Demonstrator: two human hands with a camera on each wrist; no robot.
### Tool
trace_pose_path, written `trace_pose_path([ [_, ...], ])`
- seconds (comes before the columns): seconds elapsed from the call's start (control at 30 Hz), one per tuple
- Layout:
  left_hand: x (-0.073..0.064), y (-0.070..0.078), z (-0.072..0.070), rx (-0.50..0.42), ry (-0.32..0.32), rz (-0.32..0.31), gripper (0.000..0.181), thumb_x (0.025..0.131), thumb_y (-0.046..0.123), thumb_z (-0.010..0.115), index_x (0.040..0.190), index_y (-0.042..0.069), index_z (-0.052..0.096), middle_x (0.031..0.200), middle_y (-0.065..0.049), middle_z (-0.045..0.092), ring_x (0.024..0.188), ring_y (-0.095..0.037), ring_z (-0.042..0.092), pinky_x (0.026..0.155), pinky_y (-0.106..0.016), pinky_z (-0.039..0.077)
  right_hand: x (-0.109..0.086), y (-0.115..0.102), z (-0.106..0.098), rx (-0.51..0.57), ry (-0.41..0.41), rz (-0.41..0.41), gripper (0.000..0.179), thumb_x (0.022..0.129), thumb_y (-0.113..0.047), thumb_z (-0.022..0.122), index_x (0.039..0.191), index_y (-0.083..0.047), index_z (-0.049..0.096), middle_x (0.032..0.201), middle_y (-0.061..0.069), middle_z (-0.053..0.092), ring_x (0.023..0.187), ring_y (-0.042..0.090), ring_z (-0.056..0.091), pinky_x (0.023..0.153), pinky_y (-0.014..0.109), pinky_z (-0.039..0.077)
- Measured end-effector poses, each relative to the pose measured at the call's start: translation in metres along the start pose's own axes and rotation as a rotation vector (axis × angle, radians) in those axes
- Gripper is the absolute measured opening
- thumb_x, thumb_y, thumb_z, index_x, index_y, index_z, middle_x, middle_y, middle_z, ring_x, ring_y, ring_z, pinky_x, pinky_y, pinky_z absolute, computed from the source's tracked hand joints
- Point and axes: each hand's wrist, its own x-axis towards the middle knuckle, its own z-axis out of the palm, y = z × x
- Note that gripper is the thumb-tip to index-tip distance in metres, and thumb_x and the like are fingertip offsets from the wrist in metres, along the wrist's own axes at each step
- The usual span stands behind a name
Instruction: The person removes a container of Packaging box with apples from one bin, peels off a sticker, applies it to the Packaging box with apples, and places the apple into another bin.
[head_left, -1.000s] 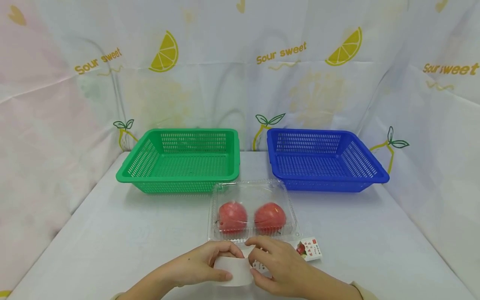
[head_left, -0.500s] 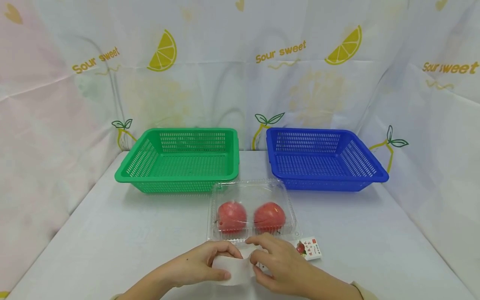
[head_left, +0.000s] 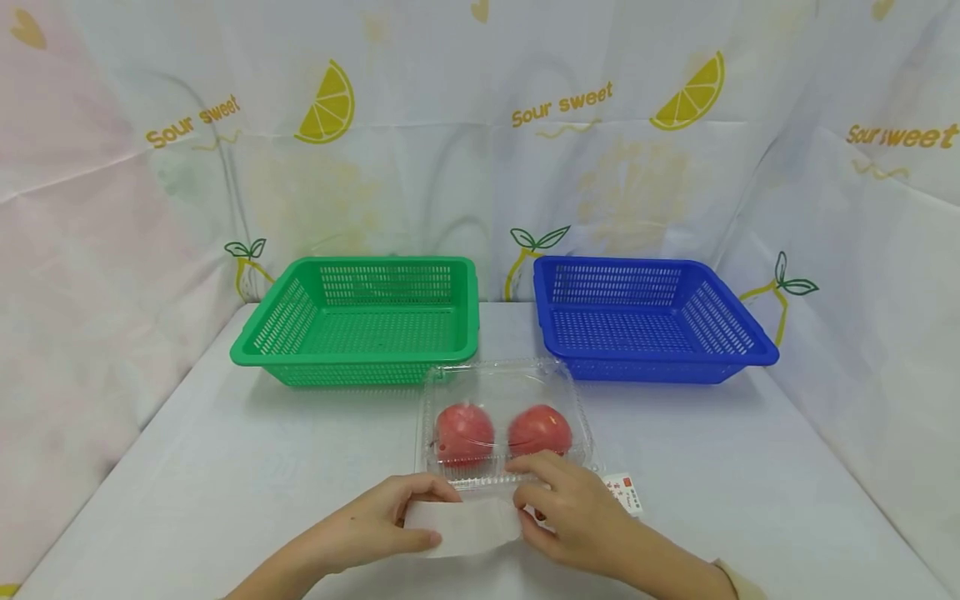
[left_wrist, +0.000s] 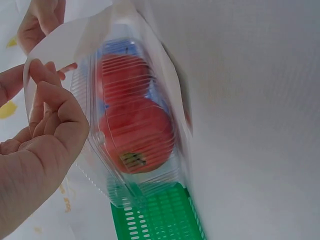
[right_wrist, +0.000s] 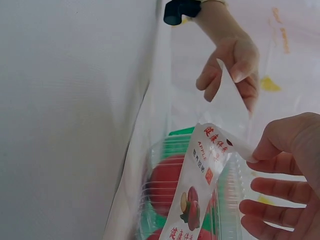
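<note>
A long paper label strip, printed with apples and red lettering on one face [right_wrist: 192, 185] and plain white on the other [head_left: 465, 527], stretches between both hands. My left hand [head_left: 375, 521] pinches its left end between thumb and fingers. At the other side my right hand [head_left: 581, 517] pinches the strip's edge with thumb and index finger; its remaining fingers spread apart in the right wrist view. Just beyond the hands sits a clear plastic clamshell box [head_left: 502, 383], lid down, with two red apples [head_left: 465, 433] inside. The printed end of the strip shows past my right hand.
Behind the box stand a green basket [head_left: 375, 358] at left and a blue basket [head_left: 656, 358] at right. White cloth [head_left: 480, 125] with lemon prints hangs behind and at the sides. A white table [head_left: 315, 442] lies under everything.
The hands have drawn apart, the left going left and the right slightly right, both a little upward. More of the strip's white face shows between them; less of its printed end shows.
</note>
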Motion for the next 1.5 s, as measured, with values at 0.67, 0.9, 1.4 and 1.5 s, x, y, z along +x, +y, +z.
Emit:
trace_pose_path([
  [0.67, -0.012, -0.003, -0.010, 0.049, 0.044, -0.027, 0.028, 0.083, 0.008, 0.066, 0.110, 0.008, 0.055, 0.110, -0.008, 0.059, 0.079, -0.013, 0.051, 0.061, -0.022, 0.043, 0.003, 0.007, -0.016, -0.037, 0.064, 0.053, 0.009, 0.070, -0.008, 0.061, 0.075, -0.016, 0.059, 0.103, 0.003, 0.061, 0.093, 0.016, 0.057, 0.077, 0.033, 0.048],
  [0.9, -0.013, -0.003, -0.013, 0.112, 0.079, -0.043, 0.030, 0.082, 0.010, 0.067, 0.110, 0.011, 0.057, 0.114, -0.008, 0.057, 0.071, -0.012, 0.045, 0.059, -0.023, 0.041, 0.002, 0.012, -0.023, -0.045, 0.071, 0.075, 0.008, 0.071, -0.008, 0.060, 0.074, -0.015, 0.057, 0.103, 0.004, 0.061, 0.088, 0.017, 0.057, 0.076, 0.032, 0.047],
  [1.4, -0.014, -0.009, -0.014, 0.138, 0.074, 0.087, 0.027, 0.085, 0.002, 0.060, 0.111, 0.000, 0.054, 0.098, -0.015, 0.061, 0.075, -0.013, 0.059, 0.065, -0.021, 0.046, 0.001, 0.019, -0.029, -0.055, 0.110, 0.078, 0.007, 0.079, -0.014, 0.052, 0.074, -0.016, 0.058, 0.105, 0.005, 0.060, 0.092, 0.018, 0.056, 0.079, 0.034, 0.046],
  [1.5, -0.014, -0.008, -0.014, 0.168, 0.088, 0.081, 0.026, 0.084, 0.002, 0.061, 0.109, 0.001, 0.055, 0.097, -0.014, 0.061, 0.073, -0.012, 0.058, 0.064, -0.020, 0.045, 0.002, 0.019, -0.029, -0.056, 0.121, 0.071, 0.008, 0.079, -0.015, 0.051, 0.074, -0.016, 0.058, 0.104, 0.005, 0.061, 0.092, 0.018, 0.056, 0.079, 0.033, 0.046],
])
